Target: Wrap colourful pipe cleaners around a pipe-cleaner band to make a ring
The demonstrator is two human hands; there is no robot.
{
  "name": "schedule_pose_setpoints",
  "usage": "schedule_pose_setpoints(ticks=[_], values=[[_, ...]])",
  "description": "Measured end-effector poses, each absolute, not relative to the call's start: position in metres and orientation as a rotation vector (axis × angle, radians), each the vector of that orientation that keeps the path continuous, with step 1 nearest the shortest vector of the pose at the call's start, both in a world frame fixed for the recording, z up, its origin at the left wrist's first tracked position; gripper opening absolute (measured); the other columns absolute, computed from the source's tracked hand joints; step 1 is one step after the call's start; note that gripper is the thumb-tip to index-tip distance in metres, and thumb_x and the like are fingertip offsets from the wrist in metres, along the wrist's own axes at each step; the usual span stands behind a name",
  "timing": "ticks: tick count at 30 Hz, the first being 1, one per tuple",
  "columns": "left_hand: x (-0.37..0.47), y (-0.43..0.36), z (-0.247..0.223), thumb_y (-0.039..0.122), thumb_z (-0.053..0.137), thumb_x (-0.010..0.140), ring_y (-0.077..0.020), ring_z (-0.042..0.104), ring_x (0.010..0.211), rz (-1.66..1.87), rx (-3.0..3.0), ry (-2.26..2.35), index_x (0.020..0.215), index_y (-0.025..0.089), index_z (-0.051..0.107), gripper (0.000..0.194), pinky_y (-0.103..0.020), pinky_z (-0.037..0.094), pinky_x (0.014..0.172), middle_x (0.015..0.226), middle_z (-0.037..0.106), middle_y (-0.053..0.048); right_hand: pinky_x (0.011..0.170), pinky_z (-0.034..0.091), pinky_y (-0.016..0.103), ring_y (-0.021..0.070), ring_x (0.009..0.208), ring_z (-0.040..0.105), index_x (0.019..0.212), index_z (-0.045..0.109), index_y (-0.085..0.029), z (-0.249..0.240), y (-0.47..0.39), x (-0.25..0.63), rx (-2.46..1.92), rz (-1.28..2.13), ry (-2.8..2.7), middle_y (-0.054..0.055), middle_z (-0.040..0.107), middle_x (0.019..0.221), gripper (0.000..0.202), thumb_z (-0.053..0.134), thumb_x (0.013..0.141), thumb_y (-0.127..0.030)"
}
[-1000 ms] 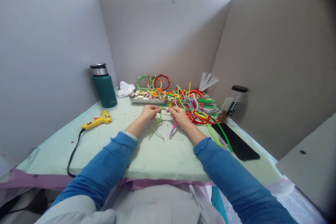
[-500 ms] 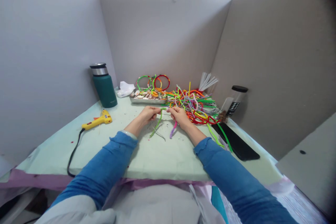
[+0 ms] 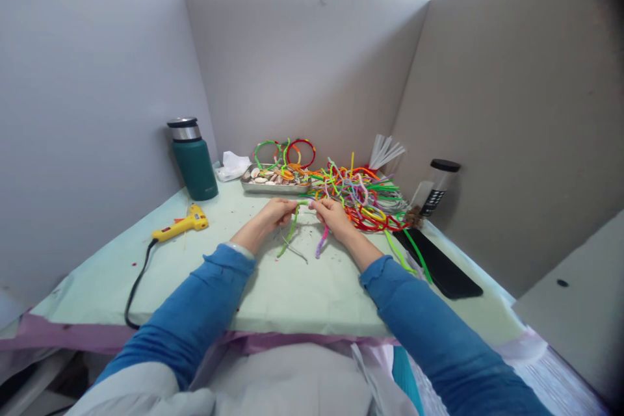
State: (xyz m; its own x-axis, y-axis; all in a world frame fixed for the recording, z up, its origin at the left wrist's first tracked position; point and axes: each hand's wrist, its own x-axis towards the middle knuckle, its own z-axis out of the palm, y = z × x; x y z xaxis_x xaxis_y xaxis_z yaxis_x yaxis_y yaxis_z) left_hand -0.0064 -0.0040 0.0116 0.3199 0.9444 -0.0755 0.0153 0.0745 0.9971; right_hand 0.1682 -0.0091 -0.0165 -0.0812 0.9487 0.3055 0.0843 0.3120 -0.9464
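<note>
Pinched fingers of my left hand point(image 3: 277, 213) hold a green pipe cleaner point(image 3: 288, 238), whose loose end hangs down toward the cloth. My right hand point(image 3: 333, 216) grips a purple pipe cleaner point(image 3: 322, 242) that dangles below it. Between the fingertips of both hands runs a short stretch of green and pale purple. A thin grey strand point(image 3: 296, 251) slants down beside the green end. Just behind and to the right lies a tangled heap of colourful pipe cleaners point(image 3: 363, 192).
A metal tray point(image 3: 275, 188) of shells stands behind my hands, with coloured rings point(image 3: 301, 141) at its back. At left are a green bottle point(image 3: 195, 166) and yellow glue gun point(image 3: 180, 226); at right, a black flat object point(image 3: 443, 266) and clear container point(image 3: 437, 188).
The green pipe cleaner's hanging part has shifted very slightly left. Both hands keep nearly the same place and grip.
</note>
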Motion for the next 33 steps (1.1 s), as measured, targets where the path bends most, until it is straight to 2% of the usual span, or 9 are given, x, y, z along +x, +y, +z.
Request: schedule_pose_setpoints(ticks=[7, 16, 20, 23, 26, 28, 33], values=[[-0.008, -0.003, 0.009, 0.032, 0.061, 0.079, -0.0042, 0.024, 0.033, 0.885, 1.324, 0.956, 0.060, 0.015, 0.051, 0.028, -0.020, 0.014, 0.035, 0.038, 0.032, 0.006, 0.042, 0.021, 0.022, 0.0062, 0.040, 0.030, 0.074, 0.063, -0.014, -0.018, -0.007, 0.169, -0.993, 0.987, -1.479, -0.006, 0.043, 0.044, 0.033, 0.059, 0.074, -0.047], [-0.006, -0.005, 0.014, 0.033, 0.060, 0.078, -0.0061, 0.040, 0.038, 0.938, 1.482, 1.015, 0.072, 0.013, 0.058, 0.021, -0.020, 0.026, 0.038, 0.048, 0.048, 0.003, 0.040, 0.021, 0.023, 0.0069, 0.038, 0.029, 0.072, 0.064, -0.014, -0.015, -0.008, 0.170, -1.031, 1.008, -1.405, -0.006, 0.040, 0.041, 0.034, 0.060, 0.071, -0.048], [-0.007, 0.000, 0.012, 0.026, 0.057, 0.078, -0.0080, 0.044, 0.039, 0.928, 1.640, 1.072, 0.081, 0.013, 0.061, 0.014, -0.019, 0.032, 0.041, 0.046, 0.049, 0.003, 0.040, 0.021, 0.023, 0.0068, 0.038, 0.029, 0.072, 0.064, -0.014, -0.016, -0.006, 0.171, -1.035, 0.996, -1.414, -0.006, 0.041, 0.041, 0.034, 0.059, 0.072, -0.048], [-0.008, 0.002, 0.009, 0.018, 0.054, 0.075, -0.0084, 0.044, 0.038, 0.940, 1.787, 1.146, 0.089, 0.013, 0.063, 0.017, -0.019, 0.034, 0.043, 0.045, 0.050, 0.004, 0.040, 0.022, 0.023, 0.0067, 0.037, 0.029, 0.073, 0.064, -0.014, -0.016, -0.005, 0.171, -1.033, 0.987, -1.412, -0.006, 0.041, 0.041, 0.033, 0.059, 0.073, -0.047], [-0.008, 0.003, 0.008, 0.020, 0.055, 0.075, -0.0096, 0.045, 0.040, 0.957, 1.979, 1.281, 0.090, 0.013, 0.066, 0.020, -0.020, 0.035, 0.046, 0.044, 0.051, 0.004, 0.040, 0.021, 0.023, 0.0065, 0.037, 0.028, 0.072, 0.063, -0.014, -0.015, -0.007, 0.170, -1.043, 0.999, -1.405, -0.007, 0.041, 0.040, 0.032, 0.059, 0.073, -0.046], [-0.009, 0.003, 0.007, 0.023, 0.058, 0.074, -0.0112, 0.050, 0.046, 0.989, 2.107, 1.381, 0.087, 0.014, 0.069, 0.020, -0.022, 0.038, 0.052, 0.048, 0.056, 0.002, 0.040, 0.020, 0.023, 0.0064, 0.037, 0.028, 0.071, 0.063, -0.014, -0.014, -0.008, 0.169, -1.040, 1.016, -1.399, -0.007, 0.041, 0.040, 0.031, 0.059, 0.072, -0.045], [-0.010, 0.004, 0.005, 0.024, 0.062, 0.073, -0.0140, 0.058, 0.066, 1.109, 2.362, 1.468, 0.086, 0.017, 0.073, 0.019, -0.023, 0.041, 0.067, 0.076, 0.070, -0.003, 0.040, 0.019, 0.023, 0.0062, 0.038, 0.029, 0.072, 0.063, -0.014, -0.013, -0.009, 0.168, -1.030, 1.029, -1.393, -0.007, 0.041, 0.041, 0.030, 0.060, 0.072, -0.044]])
